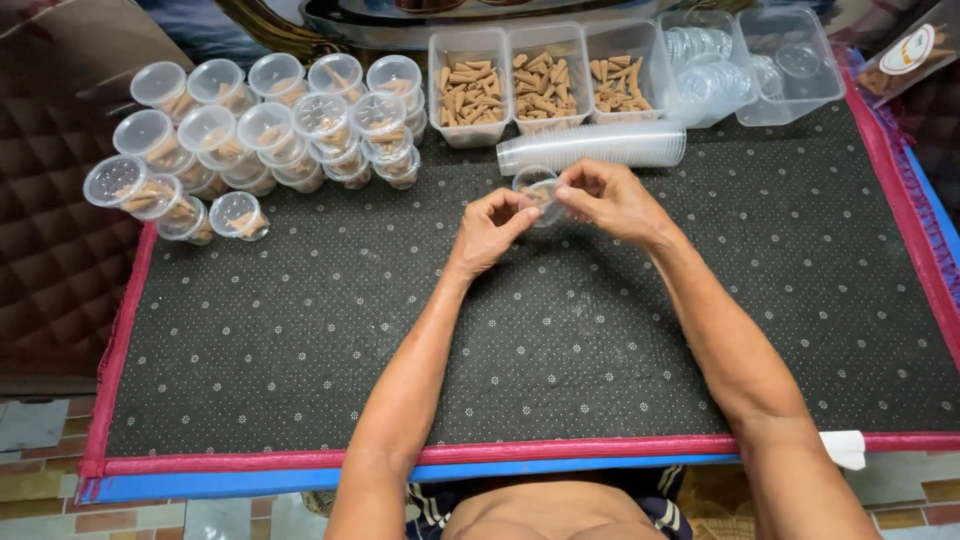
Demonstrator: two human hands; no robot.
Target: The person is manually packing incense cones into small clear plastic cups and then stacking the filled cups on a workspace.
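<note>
Both hands pinch one small clear cup [540, 190]: left hand [490, 230] & right hand [605, 200] grip its rim. Cup sits just below sleeve of stacked cups [595, 146]; filled cups [260, 130] well left of it.

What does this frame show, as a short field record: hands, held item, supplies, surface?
left hand: left hand pinches one side of a small clear cup
right hand: right hand pinches its other side, apart from the mat
cup contents: brown pieces inside, too small to tell
filled cups: lidded cups of incense cones, stacked at far left
loose stock: three tubs of incense cones
empties: sleeve of clear cups lying on its side; tubs of clear lids
surface: dark dotted mat with red edging
</note>
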